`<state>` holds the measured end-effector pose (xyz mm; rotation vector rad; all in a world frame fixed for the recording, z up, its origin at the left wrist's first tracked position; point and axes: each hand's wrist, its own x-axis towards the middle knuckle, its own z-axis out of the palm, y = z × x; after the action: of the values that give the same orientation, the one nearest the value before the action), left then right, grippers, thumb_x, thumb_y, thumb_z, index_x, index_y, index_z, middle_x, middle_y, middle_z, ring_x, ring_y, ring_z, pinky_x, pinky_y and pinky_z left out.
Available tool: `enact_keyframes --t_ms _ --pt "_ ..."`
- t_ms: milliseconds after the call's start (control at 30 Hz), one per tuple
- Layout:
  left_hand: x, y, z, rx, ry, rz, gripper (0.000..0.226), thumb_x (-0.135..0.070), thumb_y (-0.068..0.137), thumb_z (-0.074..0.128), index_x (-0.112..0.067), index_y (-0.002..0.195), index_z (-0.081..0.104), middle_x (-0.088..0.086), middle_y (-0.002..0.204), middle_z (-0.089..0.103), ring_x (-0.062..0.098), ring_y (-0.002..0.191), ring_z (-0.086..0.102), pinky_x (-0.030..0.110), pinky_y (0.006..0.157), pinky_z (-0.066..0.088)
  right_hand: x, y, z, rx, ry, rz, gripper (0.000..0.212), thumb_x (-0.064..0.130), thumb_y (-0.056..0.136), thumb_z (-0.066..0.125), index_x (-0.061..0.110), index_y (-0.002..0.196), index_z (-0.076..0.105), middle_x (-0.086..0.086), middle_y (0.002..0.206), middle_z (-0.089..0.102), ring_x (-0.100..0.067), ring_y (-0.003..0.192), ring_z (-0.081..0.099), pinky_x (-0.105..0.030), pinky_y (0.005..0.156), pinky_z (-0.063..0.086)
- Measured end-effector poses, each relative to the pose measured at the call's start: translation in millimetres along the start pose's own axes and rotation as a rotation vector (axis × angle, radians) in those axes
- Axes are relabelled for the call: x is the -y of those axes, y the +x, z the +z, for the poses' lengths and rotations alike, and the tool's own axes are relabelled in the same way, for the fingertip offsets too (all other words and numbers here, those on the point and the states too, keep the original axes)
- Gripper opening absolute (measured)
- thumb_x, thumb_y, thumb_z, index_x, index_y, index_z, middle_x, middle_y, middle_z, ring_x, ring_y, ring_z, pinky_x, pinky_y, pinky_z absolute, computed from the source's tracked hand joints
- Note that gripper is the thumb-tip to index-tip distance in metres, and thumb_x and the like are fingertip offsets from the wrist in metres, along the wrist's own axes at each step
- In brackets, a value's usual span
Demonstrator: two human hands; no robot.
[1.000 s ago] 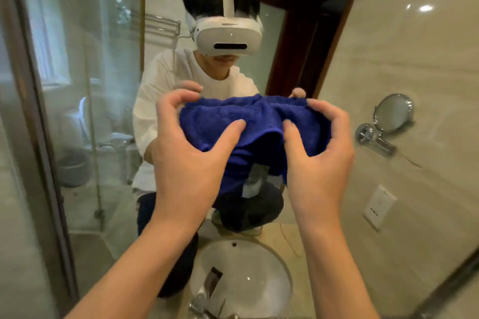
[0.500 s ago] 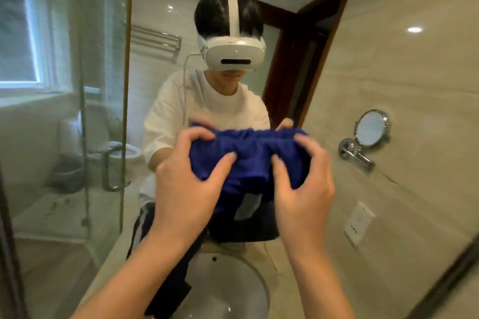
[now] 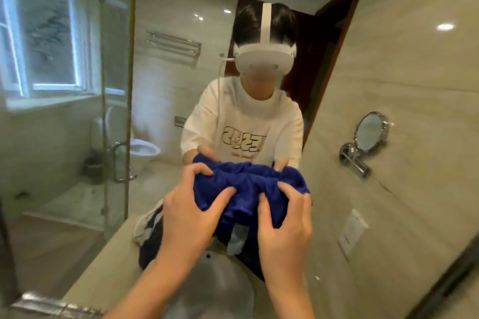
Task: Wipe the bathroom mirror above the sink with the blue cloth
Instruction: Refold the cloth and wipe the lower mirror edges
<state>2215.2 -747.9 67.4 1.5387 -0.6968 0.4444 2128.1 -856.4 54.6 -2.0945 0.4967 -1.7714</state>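
The bathroom mirror (image 3: 168, 101) fills most of the head view and reflects a person in a white shirt and headset. A bunched blue cloth (image 3: 246, 184) is pressed against the glass low in the middle. My left hand (image 3: 191, 210) grips its left part with fingers spread over the top and thumb underneath. My right hand (image 3: 285, 223) grips its right part the same way. The reflected hands meet the cloth from behind. The white sink (image 3: 217, 285) lies below my forearms, partly hidden by them.
A round chrome shaving mirror (image 3: 369, 132) juts from the tiled wall on the right, above a white wall socket (image 3: 353, 228). The mirror's dark edge (image 3: 440, 285) runs at the lower right. Reflected are a glass shower screen, window, toilet and towel rail.
Both hands and the cloth have slid downward on the mirror. The view has tilted up, so more of the reflected room and ceiling shows. The grip on the cloth is unchanged.
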Motion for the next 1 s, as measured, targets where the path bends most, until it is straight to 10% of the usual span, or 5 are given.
enact_keyframes --t_ms 167,467,633,733,1000 --pt "-9 -24 25 -0.040 -0.014 -0.141 0.038 -0.035 0.069 0.083 -0.031 0.092 0.054 -0.020 0.088 0.064 0.003 0.082 0.060 0.017 0.073 0.040 -22 3 -30 0.107 -0.030 0.048 0.030 0.033 0.086 0.067 0.018 0.111 0.058 -0.005 0.105 0.059 -0.020 0.102 0.057 -0.011 0.089 0.036" --pt "-134 71 69 -0.103 -0.154 0.239 0.036 -0.040 0.080 0.076 -0.021 0.103 0.056 -0.012 0.099 0.064 0.000 0.093 0.060 0.012 0.085 0.045 12 164 -86 -0.153 -0.006 -0.096 0.030 0.029 0.089 0.065 0.013 0.112 0.056 0.001 0.108 0.060 -0.003 0.089 0.049 0.002 0.074 0.030" --pt "-86 14 85 0.006 -0.103 0.224 0.037 -0.040 0.078 0.078 -0.030 0.099 0.049 -0.015 0.101 0.063 0.005 0.090 0.061 0.019 0.082 0.046 -49 84 -73 -0.152 -0.067 -0.055 0.033 0.030 0.094 0.054 0.007 0.116 0.054 -0.019 0.116 0.057 -0.028 0.105 0.055 -0.021 0.083 0.039" --pt "-41 -48 94 0.152 -0.032 0.157 0.039 -0.033 0.076 0.081 -0.028 0.100 0.050 -0.014 0.093 0.061 0.003 0.082 0.059 0.009 0.075 0.042 -93 6 -77 -0.035 -0.091 0.073 0.032 0.033 0.092 0.051 0.012 0.116 0.048 -0.025 0.119 0.058 -0.047 0.114 0.054 -0.007 0.101 0.026" --pt "-61 -82 123 0.236 -0.081 0.075 0.035 -0.023 0.079 0.079 -0.023 0.103 0.053 -0.011 0.094 0.061 0.003 0.084 0.058 0.002 0.074 0.037 -120 4 -123 0.006 -0.038 0.268 0.029 0.017 0.090 0.065 0.009 0.115 0.053 -0.007 0.113 0.055 -0.021 0.104 0.053 -0.021 0.088 0.038"
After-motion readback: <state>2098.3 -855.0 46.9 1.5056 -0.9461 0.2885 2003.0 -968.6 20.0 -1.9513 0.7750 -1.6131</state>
